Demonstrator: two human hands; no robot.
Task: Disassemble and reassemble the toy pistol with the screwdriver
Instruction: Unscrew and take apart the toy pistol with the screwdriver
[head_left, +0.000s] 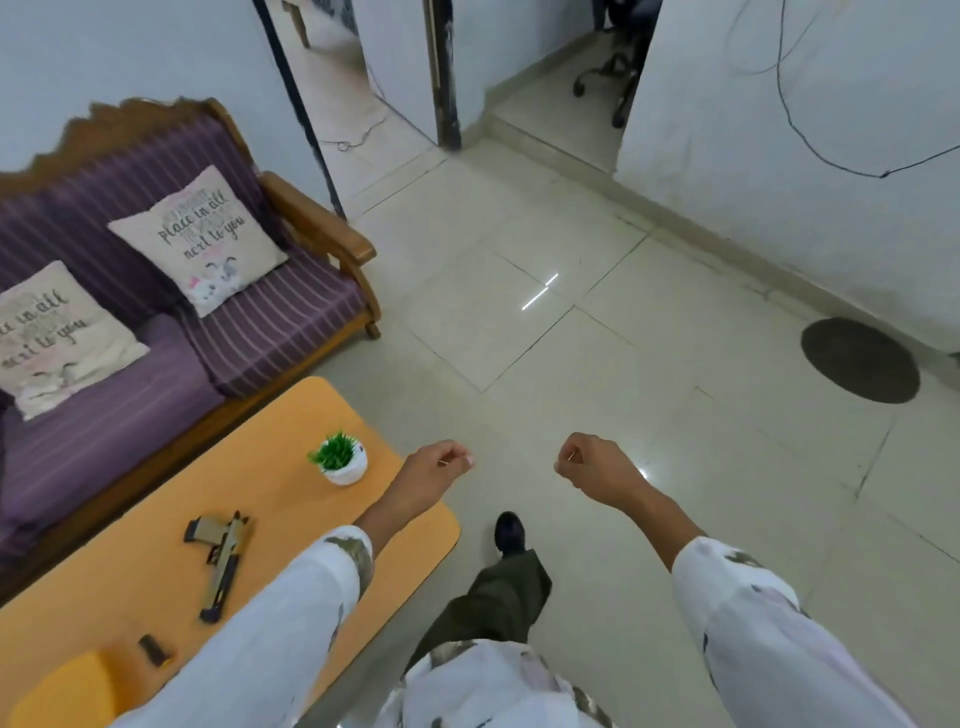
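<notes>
A tan and black toy pistol (223, 561) lies flat on the orange table (119, 530), at the lower left. A small dark object (153, 649) lies nearer on the same table; I cannot tell whether it is the screwdriver. My left hand (439, 467) is held out over the table's right corner, fingers curled into a fist with nothing in it. My right hand (587, 462) is held out over the floor, also curled and holding nothing. Both hands are well apart from the pistol.
A small potted plant (340, 460) stands near the table's far corner. A purple sofa (156, 332) with two cushions is behind the table. My foot (510, 530) is on the tiled floor beside the table. A dark round mat (860, 360) lies at the right wall.
</notes>
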